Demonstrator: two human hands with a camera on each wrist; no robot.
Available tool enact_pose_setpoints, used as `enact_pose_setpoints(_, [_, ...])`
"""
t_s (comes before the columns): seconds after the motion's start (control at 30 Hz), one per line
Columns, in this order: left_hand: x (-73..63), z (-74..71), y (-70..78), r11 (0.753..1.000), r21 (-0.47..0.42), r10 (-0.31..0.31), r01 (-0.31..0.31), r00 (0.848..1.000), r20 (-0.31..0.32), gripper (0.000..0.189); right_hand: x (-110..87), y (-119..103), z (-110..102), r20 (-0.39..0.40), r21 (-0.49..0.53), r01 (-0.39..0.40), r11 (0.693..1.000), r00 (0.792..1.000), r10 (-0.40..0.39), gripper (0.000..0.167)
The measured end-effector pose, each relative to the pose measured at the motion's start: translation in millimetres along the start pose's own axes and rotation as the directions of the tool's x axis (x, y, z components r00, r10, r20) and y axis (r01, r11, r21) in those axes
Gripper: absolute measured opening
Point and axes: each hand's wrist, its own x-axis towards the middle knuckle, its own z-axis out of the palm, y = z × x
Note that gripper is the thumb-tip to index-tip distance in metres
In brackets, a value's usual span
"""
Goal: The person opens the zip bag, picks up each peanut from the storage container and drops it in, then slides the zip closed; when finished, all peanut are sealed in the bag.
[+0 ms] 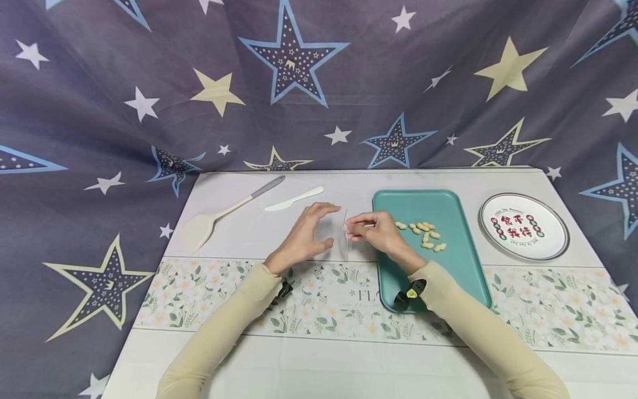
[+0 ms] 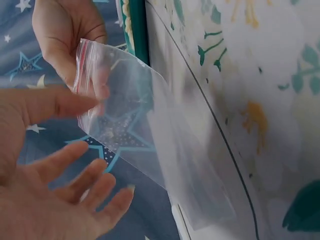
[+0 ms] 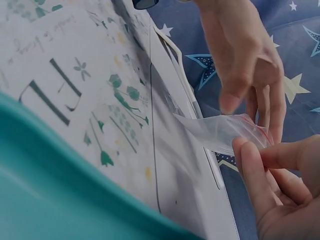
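A clear zip-lock bag (image 2: 135,100) with a red seal line hangs upright over the table, its lower end close to the cloth. My right hand (image 1: 376,231) pinches the bag near its sealed top edge between thumb and fingers. To the left of the bag is my left hand (image 1: 309,230), thumb and fingers spread apart with nothing between them. In the left wrist view those spread fingers (image 2: 107,200) are beside the bag's sealed end. The right wrist view shows the bag (image 3: 220,131) twisted slightly below the left hand (image 3: 250,75).
A teal tray (image 1: 453,271) with several peanuts (image 1: 426,235) lies beneath my right forearm. Farther right is a white plate (image 1: 523,244) with red characters. A ladle-like spoon (image 1: 229,209) and a white plastic knife (image 1: 296,198) lie at the back left, before a star-patterned curtain (image 1: 299,127).
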Motion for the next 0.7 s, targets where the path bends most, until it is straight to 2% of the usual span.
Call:
enact_pose_setpoints(0.1, [-0.2,-0.9,-1.3,0.999,0.011,0.032,-0.033,0.996,0.082,0.089,0.8,-0.6,-1.7,0.011,0.018,-0.008,1.000,1.000,0.008,0.024])
enact_pose_setpoints(0.2, [-0.3,0.3,-2.0,0.999,0.003,0.051,-0.051,0.992,0.117,0.100,2.0,-0.6,-2.5,0.025,0.036,-0.017,0.999,1.000,0.016,0.026])
enact_pose_setpoints(0.47, [0.6,5.3,-4.0,0.999,-0.005,0.049,-0.049,0.993,0.109,0.118,3.3,-0.8,-1.7,0.068,0.112,-0.054,0.992,0.997,0.047,0.028])
enact_pose_setpoints(0.7, [2.5,7.1,-1.2,0.998,-0.031,0.064,-0.062,0.995,0.077,0.111,3.0,-2.5,-1.5,0.104,0.137,-0.060,0.989,0.994,0.045,0.030])
